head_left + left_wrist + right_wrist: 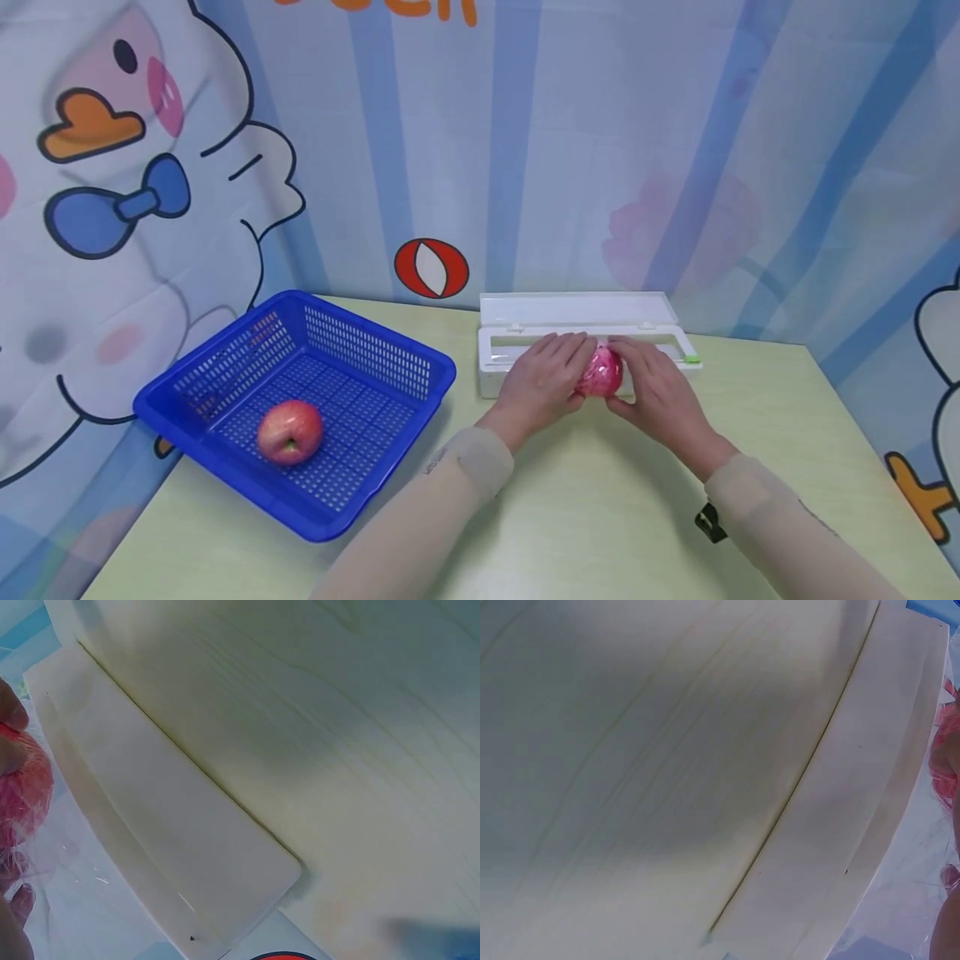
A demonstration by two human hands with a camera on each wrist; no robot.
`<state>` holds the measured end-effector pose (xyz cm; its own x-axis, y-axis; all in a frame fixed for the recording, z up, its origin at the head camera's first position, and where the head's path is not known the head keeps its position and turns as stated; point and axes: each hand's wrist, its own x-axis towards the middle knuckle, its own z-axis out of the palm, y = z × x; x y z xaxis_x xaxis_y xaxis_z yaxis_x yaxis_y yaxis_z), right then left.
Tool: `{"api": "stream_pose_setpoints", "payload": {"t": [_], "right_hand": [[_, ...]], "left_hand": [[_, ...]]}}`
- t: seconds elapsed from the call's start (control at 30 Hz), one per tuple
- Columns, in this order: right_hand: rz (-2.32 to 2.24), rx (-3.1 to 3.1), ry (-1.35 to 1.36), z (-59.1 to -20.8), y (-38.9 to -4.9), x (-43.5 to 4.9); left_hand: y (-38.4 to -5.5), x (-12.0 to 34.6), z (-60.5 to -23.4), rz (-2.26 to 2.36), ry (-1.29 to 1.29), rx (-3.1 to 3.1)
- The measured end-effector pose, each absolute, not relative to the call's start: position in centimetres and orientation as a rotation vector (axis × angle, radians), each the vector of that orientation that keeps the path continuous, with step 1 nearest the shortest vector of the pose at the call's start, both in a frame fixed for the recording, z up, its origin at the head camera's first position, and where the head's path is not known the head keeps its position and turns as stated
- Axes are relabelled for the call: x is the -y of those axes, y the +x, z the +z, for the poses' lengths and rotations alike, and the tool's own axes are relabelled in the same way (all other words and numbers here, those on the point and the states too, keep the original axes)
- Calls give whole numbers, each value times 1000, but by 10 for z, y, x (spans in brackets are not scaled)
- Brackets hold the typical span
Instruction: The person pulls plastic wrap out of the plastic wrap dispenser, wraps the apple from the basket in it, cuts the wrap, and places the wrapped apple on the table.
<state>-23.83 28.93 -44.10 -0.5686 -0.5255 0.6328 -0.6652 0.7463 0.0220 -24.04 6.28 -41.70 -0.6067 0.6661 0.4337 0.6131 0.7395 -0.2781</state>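
Observation:
Both hands grip a red apple (602,372) covered in shiny clear film, just over the front of a white cling film dispenser (492,383). On the apple's left side is the left hand (542,379); the right hand (663,396) holds it from the right. Crinkled cling film (52,859) hangs around and below the fruit in the left wrist view. The dispenser's lid (577,308) stands raised at the back, and a small green slider (691,359) sits at its right end. The hands hide part of the dispenser's middle.
To the left stands a blue perforated basket (382,462) with an unwrapped red apple (290,432) inside. Under everything is a pale wooden table (570,525). A printed cloth backdrop (555,167) hangs behind it and along the sides.

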Motion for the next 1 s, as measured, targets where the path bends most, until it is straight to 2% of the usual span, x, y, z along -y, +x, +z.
{"api": "stream_pose_setpoints", "payload": {"t": [0.53,1.0], "right_hand": [[317,2270,932,-444,-242,-289],[267,2295,915,-435,-244,-288]], "left_hand": [[-246,-64,-434,215,-888,2267],[-251,-65,-419,226,-928,2283]]}}
